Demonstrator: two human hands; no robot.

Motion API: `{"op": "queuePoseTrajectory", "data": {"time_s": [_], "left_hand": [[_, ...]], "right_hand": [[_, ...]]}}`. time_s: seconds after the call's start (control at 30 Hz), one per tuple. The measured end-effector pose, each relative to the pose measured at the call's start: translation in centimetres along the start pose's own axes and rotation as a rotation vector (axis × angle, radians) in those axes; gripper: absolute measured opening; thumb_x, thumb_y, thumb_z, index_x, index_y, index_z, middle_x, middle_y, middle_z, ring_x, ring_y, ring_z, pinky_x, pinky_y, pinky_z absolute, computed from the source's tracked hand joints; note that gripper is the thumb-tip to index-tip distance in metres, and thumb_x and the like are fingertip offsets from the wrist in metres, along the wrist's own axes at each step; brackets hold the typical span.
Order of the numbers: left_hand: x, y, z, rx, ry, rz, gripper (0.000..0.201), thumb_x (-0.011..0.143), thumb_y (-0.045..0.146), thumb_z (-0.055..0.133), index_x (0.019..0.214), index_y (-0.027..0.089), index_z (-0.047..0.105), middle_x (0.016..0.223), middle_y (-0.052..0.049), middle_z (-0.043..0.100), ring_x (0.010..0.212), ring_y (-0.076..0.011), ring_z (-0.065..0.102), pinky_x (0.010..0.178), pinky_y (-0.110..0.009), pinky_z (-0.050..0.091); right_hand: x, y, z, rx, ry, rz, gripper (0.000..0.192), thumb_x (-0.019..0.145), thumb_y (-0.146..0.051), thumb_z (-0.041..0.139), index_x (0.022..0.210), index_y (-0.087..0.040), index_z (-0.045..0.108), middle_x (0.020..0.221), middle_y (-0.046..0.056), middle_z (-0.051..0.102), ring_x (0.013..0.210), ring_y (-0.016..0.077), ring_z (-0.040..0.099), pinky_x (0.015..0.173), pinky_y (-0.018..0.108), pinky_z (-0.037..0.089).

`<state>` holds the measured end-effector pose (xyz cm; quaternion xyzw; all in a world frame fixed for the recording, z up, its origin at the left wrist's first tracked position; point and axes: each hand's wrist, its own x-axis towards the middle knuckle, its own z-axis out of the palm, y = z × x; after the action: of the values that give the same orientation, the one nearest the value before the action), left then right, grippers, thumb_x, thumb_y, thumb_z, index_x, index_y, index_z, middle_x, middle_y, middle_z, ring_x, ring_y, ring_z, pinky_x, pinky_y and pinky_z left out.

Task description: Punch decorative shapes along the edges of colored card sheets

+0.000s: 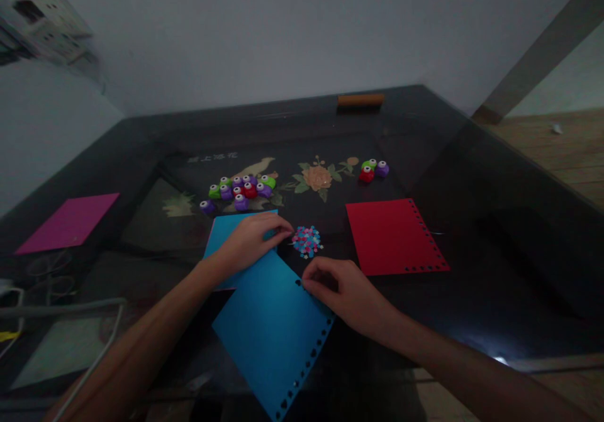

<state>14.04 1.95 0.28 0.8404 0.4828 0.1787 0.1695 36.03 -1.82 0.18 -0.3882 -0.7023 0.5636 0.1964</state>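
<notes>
Dark glass-topped table (472, 177) with an inlaid flower-and-bird motif beneath the glass; all positions below are given relative to the blue paper sheet (268, 327), which lies tilted at the near centre of the table. One edge of this sheet carries a row of punched holes. A second blue sheet (221, 230) lies partly under it, on the far-left side. A red sheet (391, 236), punched along two edges, lies to the right and slightly beyond; a magenta sheet (70, 221) lies well apart to the far left.

Left hand (250, 241): resting palm-down across the second blue sheet just beyond the tilted one, fingers loosely curled, pressing rather than gripping. Right hand (337, 287): at the upper right corner of the blue paper sheet, fingers curled in a pinch at the punched edge; whether anything is held between them cannot be told.

Pile of small punched-out shapes (306, 241), just beyond that corner, between the two hands. Clusters of small coloured craft punches (240, 189) lie farther beyond.

Judged handling: the sheet is light, thin and flexible, slides easily on glass, creases readily, and is weakest along the perforated edge; best held at an unpunched margin.
</notes>
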Motion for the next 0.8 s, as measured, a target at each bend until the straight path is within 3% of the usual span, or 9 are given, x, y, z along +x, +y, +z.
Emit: {"op": "queuePoseTrajectory", "data": {"time_s": [0.17, 0.37, 0.53, 0.63, 0.7, 0.8], "left_hand": [[-1.7, -0.9, -1.1, 0.038, 0.064, -0.005, 0.024, 0.092, 0.024, 0.042, 0.106, 0.018, 0.061, 0.097, -0.005, 0.067, 0.09, -0.0169, 0.063, 0.079, -0.028, 0.049], [-4.1, -2.4, -0.6, 0.346, 0.179, 0.182, 0.039, 0.09, 0.014, 0.044, 0.128, 0.021, 0.048, 0.12, -0.012, 0.059, 0.109, -0.024, 0.057, 0.088, -0.038, 0.047], [-4.2, -2.4, -0.6, 0.34, 0.253, 0.37, 0.054, 0.085, 0.011, 0.051, 0.135, 0.023, 0.035, 0.135, -0.017, 0.046, 0.12, -0.029, 0.048, 0.09, -0.045, 0.047], [-4.7, -2.0, -1.0, 0.331, 0.343, 0.452, 0.05, 0.083, 0.013, 0.056, 0.129, 0.031, 0.044, 0.14, -0.012, 0.038, 0.124, -0.03, 0.042, 0.094, -0.047, 0.045], [-5.0, -1.6, -1.3, 0.359, 0.368, 0.489, 0.043, 0.084, 0.016, 0.057, 0.122, 0.035, 0.052, 0.138, -0.007, 0.041, 0.124, -0.0288, 0.042, 0.096, -0.046, 0.044], [-5.3, -0.6, -1.7, 0.347, 0.378, 0.481, 0.037, 0.085, 0.018, 0.057, 0.119, 0.033, 0.057, 0.13, -0.006, 0.049, 0.123, -0.0274, 0.043, 0.101, -0.047, 0.041]], "right_hand": [[0.3, -0.1, -0.6, 0.077, 0.018, 0.041, 0.006, 0.083, -0.02, 0.053, 0.081, -0.017, 0.057, 0.065, -0.002, 0.053, 0.059, 0.0101, 0.047, 0.051, 0.022, 0.031], [0.5, -0.7, -1.7, 0.31, 0.008, 0.079, 0.013, 0.081, -0.029, 0.059, 0.08, -0.017, 0.054, 0.067, -0.003, 0.05, 0.061, 0.0096, 0.045, 0.053, 0.021, 0.03], [0.6, -0.7, -2.2, 0.638, 0.042, 0.179, 0.025, 0.077, -0.04, 0.065, 0.081, -0.02, 0.05, 0.068, -0.005, 0.045, 0.057, 0.0084, 0.041, 0.052, 0.02, 0.031], [0.8, -0.7, -2.3, 0.754, 0.046, 0.275, 0.028, 0.073, -0.04, 0.068, 0.082, -0.021, 0.05, 0.07, -0.004, 0.046, 0.058, 0.0094, 0.044, 0.053, 0.022, 0.034], [0.9, -0.6, -2.4, 0.788, 0.053, 0.325, 0.03, 0.07, -0.039, 0.07, 0.082, -0.02, 0.05, 0.072, -0.004, 0.048, 0.06, 0.0101, 0.045, 0.055, 0.023, 0.037], [1.2, -0.5, -2.3, 0.785, 0.069, 0.354, 0.031, 0.069, -0.037, 0.071, 0.084, -0.02, 0.051, 0.073, -0.003, 0.049, 0.06, 0.0101, 0.046, 0.055, 0.023, 0.037]]}}
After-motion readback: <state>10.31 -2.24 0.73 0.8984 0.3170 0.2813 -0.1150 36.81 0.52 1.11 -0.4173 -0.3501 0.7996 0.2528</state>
